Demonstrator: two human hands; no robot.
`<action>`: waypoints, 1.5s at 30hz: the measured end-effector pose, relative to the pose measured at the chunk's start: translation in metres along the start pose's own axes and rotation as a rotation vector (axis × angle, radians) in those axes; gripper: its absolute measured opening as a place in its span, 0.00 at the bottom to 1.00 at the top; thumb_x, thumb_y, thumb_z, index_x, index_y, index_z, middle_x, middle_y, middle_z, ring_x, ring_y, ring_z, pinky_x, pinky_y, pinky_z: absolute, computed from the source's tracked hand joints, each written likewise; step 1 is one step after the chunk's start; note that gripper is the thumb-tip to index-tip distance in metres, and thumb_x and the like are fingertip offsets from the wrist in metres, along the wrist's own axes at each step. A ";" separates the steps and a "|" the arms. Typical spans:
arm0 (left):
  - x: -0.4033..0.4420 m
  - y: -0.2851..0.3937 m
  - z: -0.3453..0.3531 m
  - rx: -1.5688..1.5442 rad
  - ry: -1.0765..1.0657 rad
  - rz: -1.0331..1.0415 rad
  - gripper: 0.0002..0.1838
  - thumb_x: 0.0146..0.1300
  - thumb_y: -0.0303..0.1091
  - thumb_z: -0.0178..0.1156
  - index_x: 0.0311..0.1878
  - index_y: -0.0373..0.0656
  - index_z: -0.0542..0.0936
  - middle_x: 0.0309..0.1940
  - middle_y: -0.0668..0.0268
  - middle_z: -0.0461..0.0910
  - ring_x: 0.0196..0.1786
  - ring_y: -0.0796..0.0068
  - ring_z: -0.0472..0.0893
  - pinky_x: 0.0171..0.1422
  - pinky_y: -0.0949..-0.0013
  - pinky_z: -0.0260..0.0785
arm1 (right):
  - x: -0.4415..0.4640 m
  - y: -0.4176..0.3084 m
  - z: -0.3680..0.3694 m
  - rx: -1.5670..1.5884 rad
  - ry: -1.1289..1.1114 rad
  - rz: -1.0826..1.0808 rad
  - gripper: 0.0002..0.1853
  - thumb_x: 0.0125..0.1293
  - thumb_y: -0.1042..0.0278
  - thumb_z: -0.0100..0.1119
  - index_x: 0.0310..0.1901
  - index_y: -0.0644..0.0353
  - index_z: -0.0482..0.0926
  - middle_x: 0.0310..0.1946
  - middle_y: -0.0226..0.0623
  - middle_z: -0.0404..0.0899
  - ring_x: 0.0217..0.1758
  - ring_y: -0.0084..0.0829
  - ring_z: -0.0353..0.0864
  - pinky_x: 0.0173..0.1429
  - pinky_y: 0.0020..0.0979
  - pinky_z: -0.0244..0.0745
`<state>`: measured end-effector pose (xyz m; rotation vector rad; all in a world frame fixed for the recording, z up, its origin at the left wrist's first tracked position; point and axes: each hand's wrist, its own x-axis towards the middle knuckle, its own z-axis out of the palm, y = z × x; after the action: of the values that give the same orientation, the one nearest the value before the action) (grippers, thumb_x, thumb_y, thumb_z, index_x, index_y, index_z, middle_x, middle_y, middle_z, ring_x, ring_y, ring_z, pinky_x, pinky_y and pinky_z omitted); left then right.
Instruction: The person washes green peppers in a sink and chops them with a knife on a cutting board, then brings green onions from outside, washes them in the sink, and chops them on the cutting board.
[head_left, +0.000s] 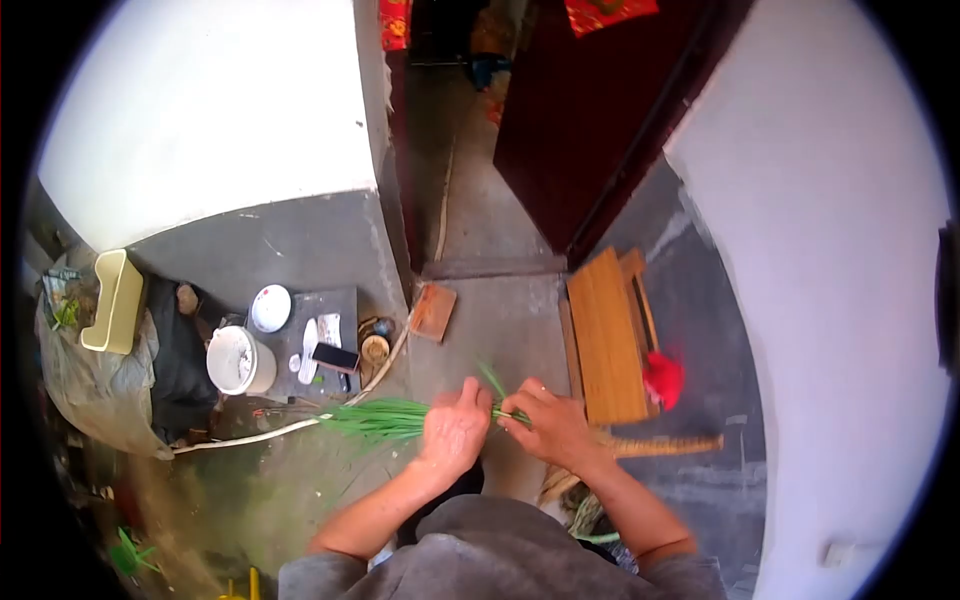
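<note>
Grey shirt (480,550): six o'clock, nearest. Left hand (453,432): curled around a green leafy bunch (385,420). Right hand (556,428): fingertips pinched narrow at its stem end. Bunch: held in both hands, leaves trailing to nine o'clock; judged light, limp, easily bruised, perhaps slippery if damp; best gripped gently near the firmer stem ends. Outward from the hands: reddish block (433,312), eleven o'clock; wooden bench (612,340), two o'clock; phone (335,357), between nine and ten; white bucket (262,370), beyond it.
</note>
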<state>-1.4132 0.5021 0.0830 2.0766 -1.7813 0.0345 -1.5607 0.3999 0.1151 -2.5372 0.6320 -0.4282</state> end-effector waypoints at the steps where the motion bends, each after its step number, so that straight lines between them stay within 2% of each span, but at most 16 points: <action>1: 0.022 -0.012 0.001 0.010 -0.003 -0.005 0.08 0.51 0.26 0.59 0.37 0.40 0.75 0.36 0.58 0.72 0.32 0.59 0.81 0.34 0.59 0.75 | 0.028 0.014 -0.002 0.039 -0.021 0.009 0.05 0.64 0.64 0.64 0.38 0.51 0.80 0.36 0.30 0.76 0.31 0.33 0.81 0.35 0.34 0.76; 8: 0.186 -0.108 -0.006 0.071 -0.053 -0.263 0.14 0.46 0.23 0.63 0.39 0.39 0.75 0.38 0.56 0.72 0.35 0.54 0.81 0.37 0.56 0.76 | 0.198 0.122 -0.057 0.270 0.098 0.143 0.04 0.64 0.71 0.63 0.37 0.58 0.79 0.31 0.36 0.75 0.28 0.32 0.79 0.33 0.32 0.74; 13: 0.301 -0.165 0.034 -0.025 0.017 -0.293 0.20 0.39 0.21 0.66 0.41 0.39 0.75 0.42 0.54 0.72 0.40 0.49 0.80 0.39 0.53 0.75 | 0.322 0.210 -0.073 0.187 0.156 0.169 0.05 0.61 0.71 0.65 0.38 0.57 0.79 0.34 0.35 0.77 0.29 0.35 0.79 0.35 0.34 0.75; 16: 0.385 -0.187 0.055 -0.023 0.046 -0.312 0.18 0.42 0.22 0.65 0.39 0.40 0.74 0.39 0.56 0.73 0.36 0.50 0.80 0.37 0.54 0.75 | 0.414 0.231 -0.087 0.209 0.130 0.094 0.08 0.59 0.67 0.68 0.38 0.54 0.80 0.36 0.32 0.77 0.33 0.35 0.80 0.36 0.34 0.76; 19: 0.482 -0.203 0.069 0.060 0.108 -0.332 0.13 0.47 0.24 0.63 0.38 0.41 0.74 0.37 0.57 0.72 0.33 0.53 0.81 0.36 0.56 0.75 | 0.504 0.271 -0.092 0.190 0.155 -0.288 0.11 0.52 0.67 0.74 0.34 0.55 0.81 0.35 0.34 0.78 0.34 0.35 0.79 0.37 0.33 0.75; 24: 0.607 -0.238 0.077 0.091 0.128 -0.303 0.09 0.51 0.25 0.60 0.37 0.42 0.74 0.35 0.56 0.73 0.33 0.55 0.82 0.36 0.55 0.76 | 0.621 0.333 -0.109 0.182 -0.017 -0.263 0.05 0.62 0.67 0.66 0.34 0.57 0.80 0.32 0.37 0.78 0.32 0.39 0.80 0.35 0.36 0.74; 27: 0.649 -0.274 0.080 -0.094 0.002 -0.495 0.18 0.48 0.23 0.61 0.46 0.41 0.77 0.37 0.53 0.79 0.36 0.49 0.82 0.42 0.53 0.76 | 0.683 0.370 -0.134 0.220 0.054 -0.275 0.04 0.64 0.66 0.62 0.34 0.54 0.78 0.31 0.35 0.77 0.28 0.41 0.77 0.33 0.38 0.73; 28: 0.662 -0.290 0.085 -0.218 0.086 -0.581 0.18 0.52 0.22 0.59 0.48 0.42 0.79 0.40 0.51 0.82 0.41 0.47 0.83 0.46 0.52 0.76 | 0.703 0.385 -0.142 0.241 0.021 -0.209 0.04 0.65 0.67 0.62 0.35 0.55 0.78 0.30 0.35 0.76 0.28 0.40 0.76 0.33 0.36 0.73; 31: 0.707 -0.340 0.102 -0.913 0.173 -0.590 0.11 0.65 0.33 0.62 0.47 0.39 0.83 0.36 0.59 0.85 0.34 0.68 0.83 0.43 0.64 0.75 | 0.753 0.425 -0.150 0.317 -0.007 -0.089 0.03 0.66 0.71 0.61 0.37 0.58 0.77 0.29 0.36 0.75 0.28 0.34 0.73 0.35 0.30 0.71; 33: 0.748 -0.357 0.081 -1.544 -0.040 -0.698 0.09 0.66 0.34 0.65 0.45 0.40 0.84 0.29 0.75 0.77 0.27 0.85 0.69 0.31 0.79 0.62 | 0.790 0.440 -0.138 0.392 0.076 -0.158 0.03 0.65 0.73 0.61 0.38 0.59 0.77 0.31 0.34 0.74 0.30 0.30 0.71 0.36 0.27 0.70; 35: 0.783 -0.387 0.084 -1.790 -0.165 -0.672 0.10 0.64 0.34 0.67 0.46 0.41 0.84 0.27 0.77 0.75 0.25 0.87 0.66 0.27 0.80 0.56 | 0.825 0.438 -0.126 0.620 -0.051 0.067 0.16 0.65 0.73 0.61 0.54 0.56 0.76 0.50 0.33 0.76 0.47 0.26 0.78 0.49 0.28 0.74; 36: 0.799 -0.403 0.085 -1.766 -0.222 -0.649 0.14 0.62 0.35 0.69 0.49 0.42 0.83 0.33 0.74 0.78 0.30 0.85 0.73 0.34 0.78 0.65 | 0.847 0.441 -0.113 0.711 -0.078 0.045 0.21 0.66 0.71 0.61 0.60 0.56 0.72 0.55 0.35 0.75 0.53 0.27 0.77 0.54 0.28 0.73; 37: 0.815 -0.418 0.090 -1.792 -0.236 -0.552 0.13 0.62 0.34 0.68 0.49 0.42 0.83 0.34 0.75 0.78 0.31 0.85 0.72 0.34 0.79 0.64 | 0.869 0.446 -0.100 0.806 -0.108 0.021 0.25 0.67 0.70 0.61 0.65 0.57 0.69 0.59 0.38 0.74 0.58 0.29 0.77 0.60 0.29 0.72; 41: 0.873 -0.501 0.155 -1.800 -0.273 -0.317 0.13 0.60 0.30 0.65 0.48 0.41 0.81 0.40 0.71 0.78 0.36 0.82 0.74 0.38 0.76 0.67 | 0.969 0.447 -0.050 1.091 -0.306 0.195 0.26 0.72 0.66 0.58 0.69 0.60 0.64 0.60 0.37 0.76 0.55 0.30 0.79 0.61 0.31 0.73; 43: 0.911 -0.535 0.153 -1.492 0.103 -0.599 0.15 0.59 0.28 0.63 0.49 0.38 0.81 0.39 0.69 0.78 0.40 0.78 0.77 0.44 0.72 0.71 | 1.031 0.427 -0.014 0.957 -0.301 0.178 0.16 0.74 0.67 0.55 0.58 0.63 0.69 0.52 0.40 0.81 0.49 0.28 0.81 0.56 0.32 0.76; 45: 0.930 -0.601 0.158 -1.603 0.131 -0.566 0.35 0.57 0.26 0.64 0.68 0.45 0.65 0.51 0.66 0.76 0.52 0.74 0.75 0.53 0.69 0.71 | 1.104 0.441 0.043 0.845 -0.275 0.111 0.11 0.74 0.68 0.54 0.52 0.62 0.70 0.48 0.42 0.82 0.47 0.28 0.81 0.54 0.33 0.78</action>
<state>-0.7042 -0.3614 0.0235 1.1263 -0.5149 -1.0038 -0.7677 -0.4837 0.0443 -1.7029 0.3697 -0.2260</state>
